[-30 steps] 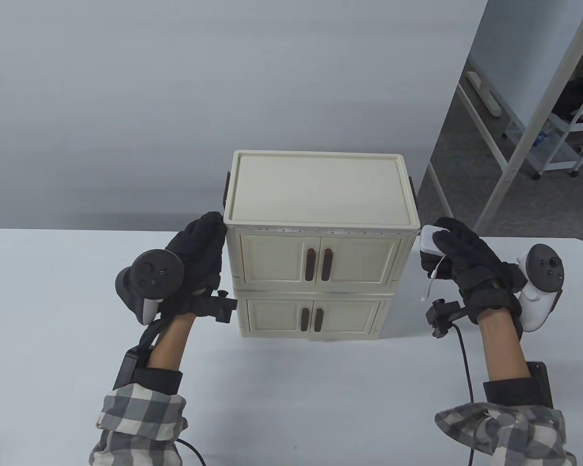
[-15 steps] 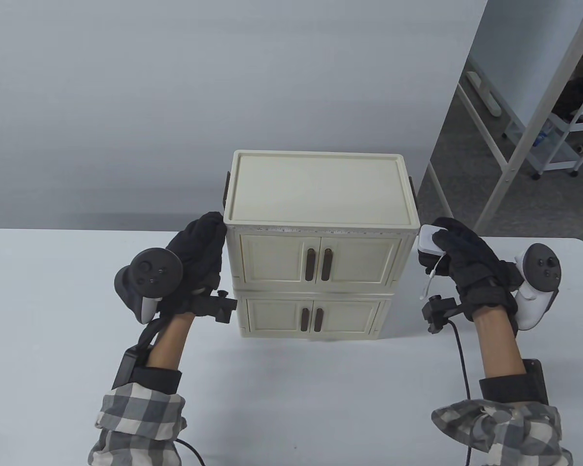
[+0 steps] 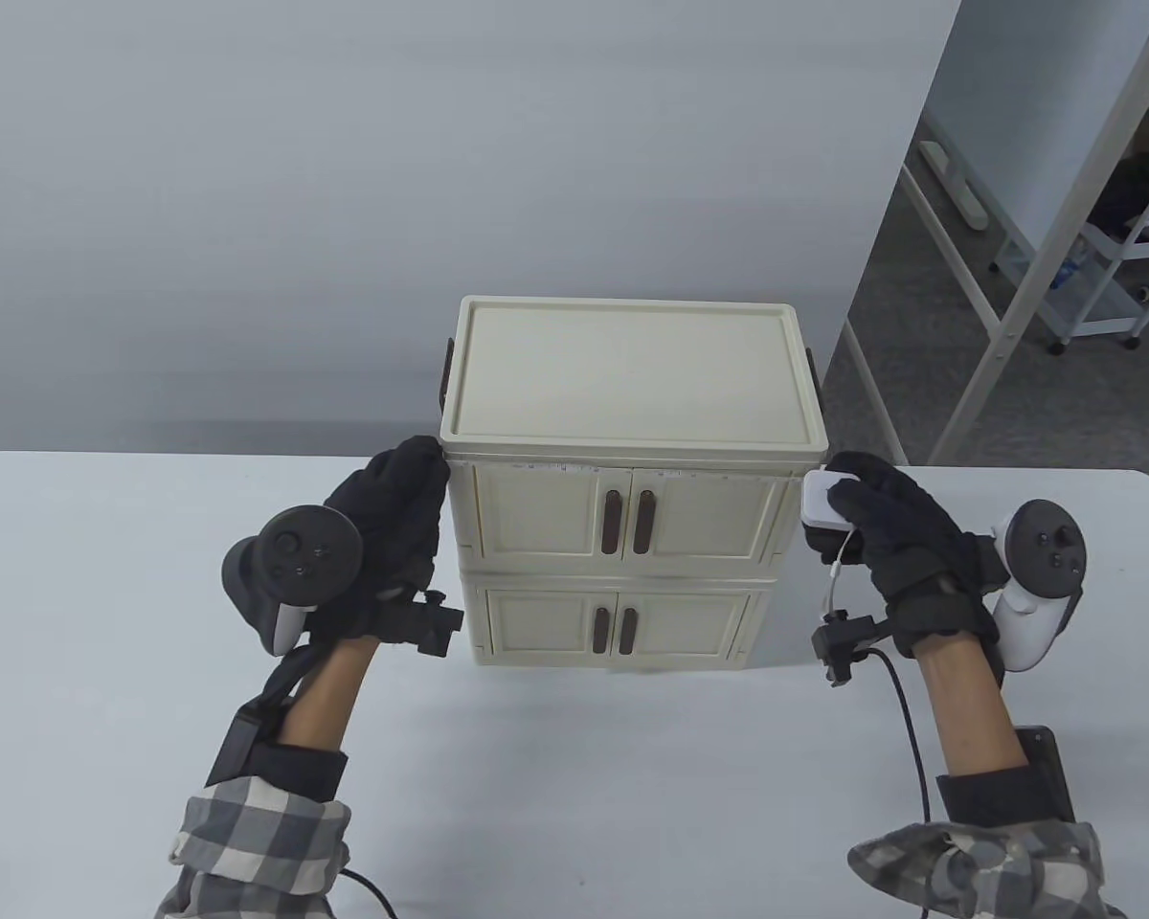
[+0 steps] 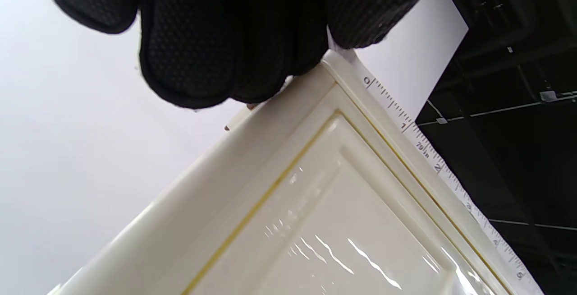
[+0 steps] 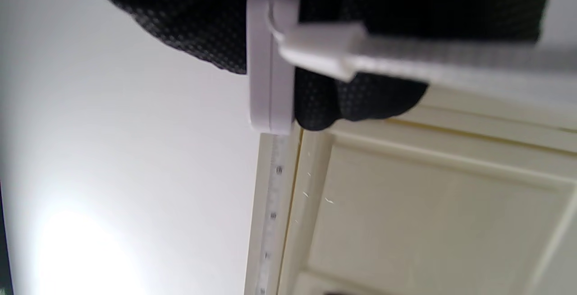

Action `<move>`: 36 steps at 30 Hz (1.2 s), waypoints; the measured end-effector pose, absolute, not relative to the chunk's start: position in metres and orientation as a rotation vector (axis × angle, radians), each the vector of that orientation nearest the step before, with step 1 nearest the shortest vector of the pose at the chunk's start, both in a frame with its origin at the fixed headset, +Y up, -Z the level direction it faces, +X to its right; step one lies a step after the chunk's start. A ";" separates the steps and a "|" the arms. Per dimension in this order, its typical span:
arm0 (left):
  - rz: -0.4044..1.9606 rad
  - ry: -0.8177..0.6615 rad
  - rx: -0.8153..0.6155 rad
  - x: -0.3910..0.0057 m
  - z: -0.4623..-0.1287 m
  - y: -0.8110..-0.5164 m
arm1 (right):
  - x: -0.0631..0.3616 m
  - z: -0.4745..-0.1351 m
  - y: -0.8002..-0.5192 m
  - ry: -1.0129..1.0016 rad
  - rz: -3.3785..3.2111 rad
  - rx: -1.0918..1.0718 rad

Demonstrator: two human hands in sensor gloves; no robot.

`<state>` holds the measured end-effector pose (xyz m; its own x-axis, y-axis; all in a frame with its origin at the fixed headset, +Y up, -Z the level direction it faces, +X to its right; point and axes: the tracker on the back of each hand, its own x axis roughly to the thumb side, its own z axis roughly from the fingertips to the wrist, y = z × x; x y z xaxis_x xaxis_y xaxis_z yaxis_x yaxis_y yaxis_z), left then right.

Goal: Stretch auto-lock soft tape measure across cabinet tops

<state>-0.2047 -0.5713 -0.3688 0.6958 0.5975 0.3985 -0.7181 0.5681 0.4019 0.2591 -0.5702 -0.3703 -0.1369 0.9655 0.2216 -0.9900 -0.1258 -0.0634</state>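
Two cream cabinets (image 3: 622, 536) stand stacked on the white table (image 3: 105, 574). A white soft tape (image 3: 574, 468) runs across the upper cabinet's front, just under the top rim. My left hand (image 3: 431, 461) pinches the tape's zero end at the top left front corner; the tape's markings show in the left wrist view (image 4: 423, 144). My right hand (image 3: 847, 498) grips the white tape measure case (image 3: 821, 500) at the right front corner. In the right wrist view the case (image 5: 270, 60) sits against the cabinet edge with the tape (image 5: 272, 205) leading away.
The cabinet top (image 3: 627, 369) is a shallow recessed tray with dark side handles (image 3: 447, 369). A thin white cord (image 3: 838, 574) hangs from the case. The table's far edge lies behind the cabinets; a metal frame (image 3: 1034, 287) stands on the floor at right.
Both hands have dropped a little. The right hand with the case has moved left toward the cabinet corner. The tape now lies slightly lower on the front, under the rim.
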 end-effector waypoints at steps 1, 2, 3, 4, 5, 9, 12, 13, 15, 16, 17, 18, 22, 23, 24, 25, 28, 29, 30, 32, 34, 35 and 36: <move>0.777 -0.251 0.555 -0.202 -0.364 -0.577 | 0.257 -0.366 -0.575 -0.206 1.714 0.158; 0.774 -0.268 0.536 -0.200 -0.360 -0.582 | 0.255 -0.362 -0.580 -0.190 1.724 0.171; 0.770 -0.291 0.511 -0.197 -0.353 -0.592 | 0.253 -0.357 -0.587 -0.165 1.730 0.185; 0.772 -0.310 0.486 -0.195 -0.347 -0.603 | 0.251 -0.352 -0.596 -0.139 1.730 0.189; 0.777 -0.324 0.461 -0.192 -0.342 -0.613 | 0.248 -0.347 -0.605 -0.113 1.727 0.189; 0.877 -0.319 0.348 -0.182 -0.326 -0.662 | 0.233 -0.334 -0.653 -0.024 1.691 0.180; 0.916 -0.312 0.292 -0.174 -0.315 -0.696 | 0.217 -0.328 -0.693 0.044 1.656 0.164; 0.923 -0.315 0.274 -0.171 -0.311 -0.707 | 0.210 -0.326 -0.706 0.059 1.637 0.156; 0.927 -0.313 0.229 -0.166 -0.305 -0.722 | 0.200 -0.323 -0.723 0.105 1.618 0.153; 0.933 -0.313 0.215 -0.164 -0.302 -0.729 | 0.195 -0.321 -0.731 0.115 1.612 0.149; 0.939 -0.320 0.202 -0.162 -0.301 -0.734 | 0.190 -0.319 -0.736 0.124 1.609 0.146; 0.940 -0.324 0.167 -0.159 -0.300 -0.739 | 0.185 -0.317 -0.742 0.143 1.608 0.152; 0.943 -0.370 0.117 -0.149 -0.293 -0.750 | 0.172 -0.310 -0.751 0.194 1.635 0.161; 0.930 -0.380 0.111 -0.145 -0.291 -0.753 | 0.169 -0.309 -0.753 0.209 1.637 0.168; 0.918 -0.388 0.106 -0.143 -0.290 -0.755 | 0.166 -0.308 -0.755 0.222 1.635 0.170; 0.898 -0.401 0.097 -0.140 -0.289 -0.759 | 0.163 -0.306 -0.759 0.244 1.630 0.167; 0.877 -0.425 0.073 -0.135 -0.286 -0.768 | 0.156 -0.303 -0.769 0.292 1.617 0.150; 0.879 -0.433 0.059 -0.133 -0.285 -0.772 | 0.153 -0.302 -0.773 0.311 1.620 0.150; 0.878 -0.438 0.053 -0.131 -0.284 -0.773 | 0.152 -0.302 -0.775 0.318 1.624 0.149; 0.862 -0.457 0.045 -0.128 -0.283 -0.776 | 0.148 -0.301 -0.780 0.336 1.639 0.147; 0.835 -0.474 0.043 -0.125 -0.282 -0.776 | 0.146 -0.298 -0.783 0.352 1.639 0.147; 0.823 -0.489 0.043 -0.123 -0.281 -0.776 | 0.144 -0.296 -0.784 0.360 1.634 0.147; 0.816 -0.496 0.040 -0.121 -0.280 -0.775 | 0.142 -0.295 -0.785 0.368 1.629 0.149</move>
